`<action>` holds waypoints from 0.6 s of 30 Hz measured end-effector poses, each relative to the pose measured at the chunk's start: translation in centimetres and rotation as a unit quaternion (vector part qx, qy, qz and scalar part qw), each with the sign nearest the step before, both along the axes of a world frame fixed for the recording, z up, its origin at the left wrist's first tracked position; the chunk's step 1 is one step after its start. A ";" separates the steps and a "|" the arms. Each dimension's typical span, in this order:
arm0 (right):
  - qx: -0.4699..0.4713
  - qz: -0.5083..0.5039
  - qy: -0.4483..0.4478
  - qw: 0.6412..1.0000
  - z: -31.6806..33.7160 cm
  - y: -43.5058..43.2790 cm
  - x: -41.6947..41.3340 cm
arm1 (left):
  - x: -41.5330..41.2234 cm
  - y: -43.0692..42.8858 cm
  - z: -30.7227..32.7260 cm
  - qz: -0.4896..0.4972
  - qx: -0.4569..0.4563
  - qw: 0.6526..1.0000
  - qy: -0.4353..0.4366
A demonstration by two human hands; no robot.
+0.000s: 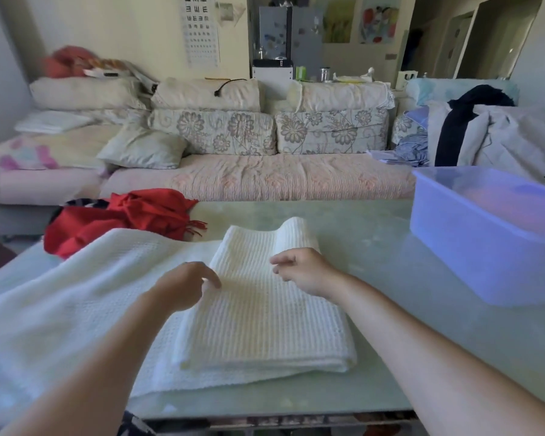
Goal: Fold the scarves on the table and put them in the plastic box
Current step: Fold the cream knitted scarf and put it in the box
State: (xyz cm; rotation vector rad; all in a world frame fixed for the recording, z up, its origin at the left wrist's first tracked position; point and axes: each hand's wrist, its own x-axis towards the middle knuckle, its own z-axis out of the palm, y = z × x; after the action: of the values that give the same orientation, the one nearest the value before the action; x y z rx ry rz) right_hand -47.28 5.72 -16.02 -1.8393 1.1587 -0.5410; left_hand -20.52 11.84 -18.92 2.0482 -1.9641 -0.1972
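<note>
Nearest to the camera, 2 bare forearms reached forward over the counter [378, 272], the left forearm [92, 357] and the right forearm [422, 335], both toward the white scarf [265, 322]. This scarf lay on the counter. Its right part was folded into a thick rectangle of several layers. Its left part was spread out unfolded and ran to the left edge of the view. At the far end of the folded part the top layer rose in a soft hump and did not lie flat.

The left grip [186, 286] was at the left border of the folded part, with the fingers curled downward and the fingertips on the cloth. The picture was blurred there, so I could not tell if it pinched the layer or only touched it. The right grip [306, 272] was over the far right corner of the folded part, just before the hump. Its fingers were loosely bent, pointed to the left, and held nothing.

Behind the white scarf, to its left, a red scarf [132, 218] lay crumpled on the counter, touching the unfolded white cloth. To the right of the white scarf, well apart from it, stood the plastic box [453, 247], translucent blue and without lid. Beyond the white scarf, behind the counter, was a sofa [265, 180] with flowered cushions.
</note>
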 end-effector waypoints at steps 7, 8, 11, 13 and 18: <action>-0.090 0.021 0.199 0.976 -2.7 -0.3 -2.7 | -1.6 1.9 -0.5 0.029 -0.048 0.998 0.003; -0.111 0.029 0.214 0.970 -2.8 0.0 -2.7 | -1.8 2.1 -0.6 0.050 -0.030 0.998 0.005; -0.148 0.057 0.253 0.954 -3.0 1.3 -2.9 | -2.3 2.6 -1.0 0.093 0.088 0.991 0.038; -0.156 0.089 0.285 0.942 -3.2 2.3 -3.1 | -2.5 2.7 -1.1 0.087 0.095 0.989 0.067; -0.167 0.114 0.340 0.919 -3.7 3.1 -3.2 | -1.8 3.4 2.0 0.109 -0.031 0.986 0.123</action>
State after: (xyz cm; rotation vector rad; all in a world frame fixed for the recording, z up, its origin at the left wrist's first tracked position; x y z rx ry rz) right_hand -50.45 8.87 -19.69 -2.5332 1.3118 0.0684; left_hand -22.35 15.20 -16.91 2.0683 -1.5702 -0.3196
